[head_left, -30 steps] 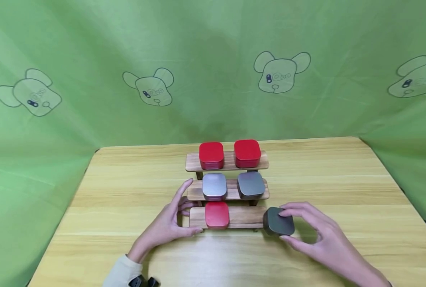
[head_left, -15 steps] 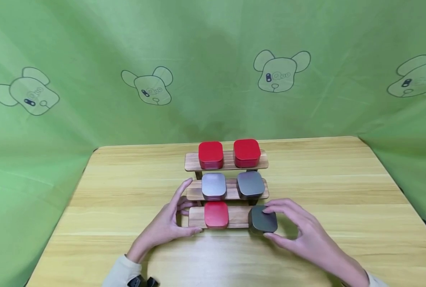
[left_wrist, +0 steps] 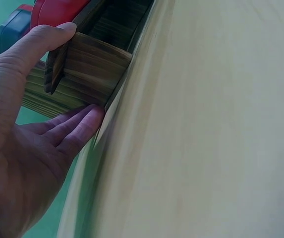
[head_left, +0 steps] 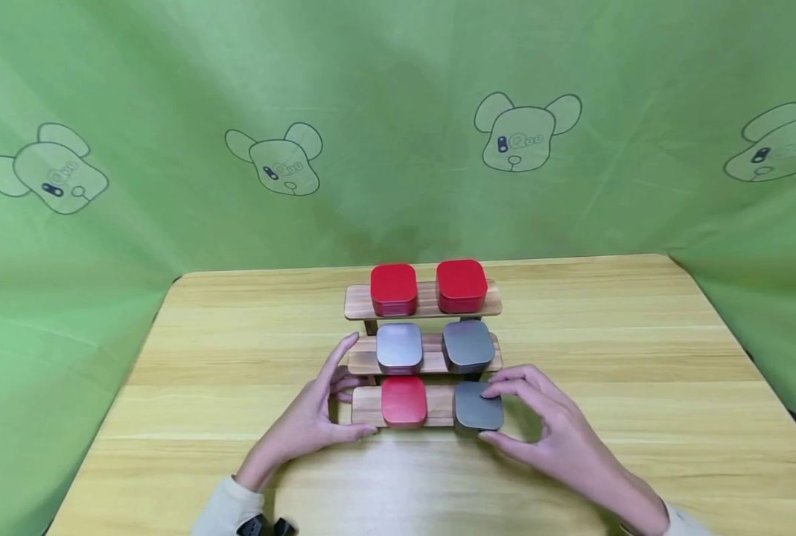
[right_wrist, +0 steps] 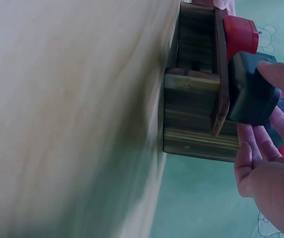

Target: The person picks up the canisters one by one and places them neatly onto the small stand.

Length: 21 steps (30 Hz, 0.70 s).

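A three-tier wooden stand (head_left: 440,406) bears square, round-cornered tins. My left hand (head_left: 313,420) holds the left end of its lowest shelf; in the left wrist view the thumb touches the shelf's front edge and the fingers reach low behind. My right hand (head_left: 558,428) pinches a dark grey tin (head_left: 478,407) between thumb and fingers at the right end of that shelf. In the right wrist view this tin (right_wrist: 251,91) sits against the shelf top. To its left on the same shelf stands a red tin (head_left: 404,402).
On the middle tier are a silver tin (head_left: 400,346) and a grey tin (head_left: 468,345). The top tier carries two red tins, a left red tin (head_left: 394,288) and a right red tin (head_left: 462,284). A green cloth (head_left: 398,149) hangs behind the wooden table (head_left: 237,320).
My right hand has moved left with the dark grey tin, from beyond the lowest shelf's right end to over that end. My left hand has stayed at the stand.
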Each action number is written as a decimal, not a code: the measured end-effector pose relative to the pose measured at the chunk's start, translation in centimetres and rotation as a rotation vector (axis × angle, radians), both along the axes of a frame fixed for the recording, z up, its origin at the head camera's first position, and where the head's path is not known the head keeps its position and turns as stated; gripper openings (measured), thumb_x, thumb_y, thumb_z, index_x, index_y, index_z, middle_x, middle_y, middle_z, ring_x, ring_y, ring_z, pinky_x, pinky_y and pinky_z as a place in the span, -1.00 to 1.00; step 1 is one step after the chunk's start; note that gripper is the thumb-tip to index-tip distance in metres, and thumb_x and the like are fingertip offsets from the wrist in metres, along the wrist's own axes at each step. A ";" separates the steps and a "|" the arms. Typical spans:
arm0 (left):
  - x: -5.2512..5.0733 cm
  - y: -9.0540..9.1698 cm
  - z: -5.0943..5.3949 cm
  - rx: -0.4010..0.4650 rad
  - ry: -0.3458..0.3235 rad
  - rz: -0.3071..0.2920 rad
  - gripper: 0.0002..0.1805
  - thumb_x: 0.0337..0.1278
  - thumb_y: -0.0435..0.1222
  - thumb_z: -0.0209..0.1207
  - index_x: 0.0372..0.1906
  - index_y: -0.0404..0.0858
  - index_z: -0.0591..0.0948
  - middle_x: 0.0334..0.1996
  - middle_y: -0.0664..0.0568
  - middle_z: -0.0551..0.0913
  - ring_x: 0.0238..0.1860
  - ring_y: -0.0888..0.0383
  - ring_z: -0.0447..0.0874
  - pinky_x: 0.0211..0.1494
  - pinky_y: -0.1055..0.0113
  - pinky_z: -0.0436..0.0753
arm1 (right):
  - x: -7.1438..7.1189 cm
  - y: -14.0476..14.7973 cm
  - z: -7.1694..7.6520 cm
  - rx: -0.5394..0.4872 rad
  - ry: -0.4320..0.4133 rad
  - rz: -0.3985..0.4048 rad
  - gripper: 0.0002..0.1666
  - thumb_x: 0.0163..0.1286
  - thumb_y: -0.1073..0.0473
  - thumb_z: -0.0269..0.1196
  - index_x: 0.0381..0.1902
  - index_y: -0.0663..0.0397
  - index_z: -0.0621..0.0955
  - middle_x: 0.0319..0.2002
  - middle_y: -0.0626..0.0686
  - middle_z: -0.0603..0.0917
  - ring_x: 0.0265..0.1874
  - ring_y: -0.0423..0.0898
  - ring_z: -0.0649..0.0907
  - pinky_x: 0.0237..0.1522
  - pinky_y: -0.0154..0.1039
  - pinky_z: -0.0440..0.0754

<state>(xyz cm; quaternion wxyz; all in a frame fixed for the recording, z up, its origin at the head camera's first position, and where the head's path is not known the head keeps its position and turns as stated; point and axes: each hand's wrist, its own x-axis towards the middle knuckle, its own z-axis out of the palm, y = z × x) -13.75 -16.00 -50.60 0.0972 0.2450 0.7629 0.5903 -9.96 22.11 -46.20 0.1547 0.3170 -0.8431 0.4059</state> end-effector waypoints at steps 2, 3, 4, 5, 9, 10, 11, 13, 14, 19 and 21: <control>0.0 0.0 0.0 -0.001 -0.002 -0.001 0.48 -0.02 -0.29 0.72 0.80 0.28 -0.08 0.44 -0.21 0.54 0.36 -0.03 0.65 0.29 0.10 0.75 | 0.0 -0.2 -0.1 -0.009 -0.004 -0.003 -0.44 0.43 -0.35 0.44 0.17 -0.16 0.74 0.20 -0.05 0.68 0.21 -0.11 0.66 0.42 -0.45 0.47; 0.0 0.0 0.0 -0.001 -0.003 -0.001 0.48 -0.02 -0.29 0.72 0.80 0.28 -0.08 0.44 -0.21 0.55 0.36 -0.03 0.65 0.29 0.11 0.75 | 0.0 -0.2 -0.2 -0.010 -0.001 -0.006 -0.44 0.43 -0.35 0.43 0.16 -0.15 0.74 0.20 -0.05 0.68 0.21 -0.11 0.66 0.42 -0.44 0.47; 0.0 0.1 0.0 -0.001 -0.005 -0.002 0.48 -0.02 -0.29 0.72 0.80 0.28 -0.08 0.44 -0.21 0.55 0.36 -0.03 0.65 0.29 0.11 0.75 | 0.1 -0.3 -0.3 -0.015 0.006 -0.007 -0.44 0.42 -0.33 0.46 0.16 -0.13 0.74 0.19 -0.04 0.69 0.21 -0.11 0.66 0.42 -0.45 0.47; 0.0 0.1 0.0 -0.001 -0.005 -0.002 0.48 -0.02 -0.30 0.72 0.80 0.28 -0.08 0.44 -0.21 0.55 0.36 -0.03 0.65 0.29 0.11 0.75 | 0.1 -0.4 -0.4 -0.017 0.008 -0.009 -0.44 0.42 -0.32 0.46 0.16 -0.13 0.74 0.19 -0.03 0.69 0.21 -0.11 0.66 0.42 -0.44 0.47; 0.0 0.1 -0.1 0.002 -0.006 -0.004 0.48 -0.02 -0.30 0.72 0.80 0.28 -0.08 0.46 -0.20 0.53 0.37 -0.03 0.64 0.30 0.10 0.74 | 0.2 -0.8 -0.7 -0.028 0.020 -0.022 -0.44 0.37 -0.26 0.53 0.16 -0.11 0.74 0.19 -0.01 0.70 0.20 -0.10 0.67 0.42 -0.45 0.47; 0.0 0.1 -0.1 0.002 -0.005 -0.005 0.48 -0.02 -0.30 0.72 0.80 0.28 -0.08 0.46 -0.20 0.53 0.37 -0.03 0.64 0.29 0.10 0.74 | 0.2 -0.8 -0.7 -0.031 0.021 -0.025 -0.44 0.35 -0.24 0.56 0.17 -0.11 0.74 0.19 -0.01 0.71 0.20 -0.09 0.67 0.42 -0.46 0.46; 0.0 0.1 -0.1 0.001 -0.003 -0.005 0.48 -0.02 -0.30 0.72 0.80 0.28 -0.08 0.45 -0.19 0.53 0.37 -0.02 0.64 0.29 0.10 0.74 | 0.3 -0.9 -0.8 -0.031 0.019 -0.031 -0.44 0.35 -0.24 0.56 0.17 -0.13 0.74 0.20 -0.02 0.71 0.20 -0.10 0.67 0.43 -0.45 0.46; 0.0 0.1 -0.1 0.001 -0.001 -0.007 0.48 -0.02 -0.30 0.72 0.80 0.28 -0.08 0.45 -0.19 0.54 0.37 -0.03 0.64 0.29 0.10 0.75 | 0.3 -1.0 -0.9 -0.036 0.032 -0.040 -0.41 0.26 -0.14 0.65 0.17 -0.10 0.75 0.19 0.00 0.71 0.19 -0.07 0.68 0.43 -0.45 0.45; 0.0 0.1 -0.1 0.000 0.001 -0.006 0.48 -0.02 -0.30 0.72 0.80 0.28 -0.08 0.45 -0.19 0.54 0.37 -0.02 0.64 0.29 0.10 0.75 | 0.4 -1.1 -0.9 -0.034 0.034 -0.046 -0.39 0.22 -0.09 0.67 0.18 -0.10 0.75 0.19 0.00 0.71 0.18 -0.07 0.68 0.43 -0.45 0.45; 0.0 0.0 -0.2 0.005 0.005 -0.004 0.47 -0.01 -0.30 0.72 0.80 0.27 -0.08 0.47 -0.23 0.52 0.37 -0.04 0.64 0.29 0.10 0.75 | 0.5 -1.4 -1.0 -0.028 0.048 -0.068 -0.31 0.09 0.09 0.74 0.20 -0.09 0.76 0.18 0.01 0.72 0.15 -0.05 0.70 0.41 -0.47 0.46; 0.0 0.0 -0.2 0.011 0.004 -0.005 0.46 0.00 -0.29 0.71 0.81 0.27 -0.08 0.51 -0.24 0.47 0.38 -0.05 0.64 0.29 0.10 0.75 | 0.5 -1.5 -0.9 -0.023 0.053 -0.075 -0.31 0.11 0.09 0.74 0.21 -0.09 0.75 0.18 0.01 0.72 0.13 -0.06 0.70 0.39 -0.48 0.47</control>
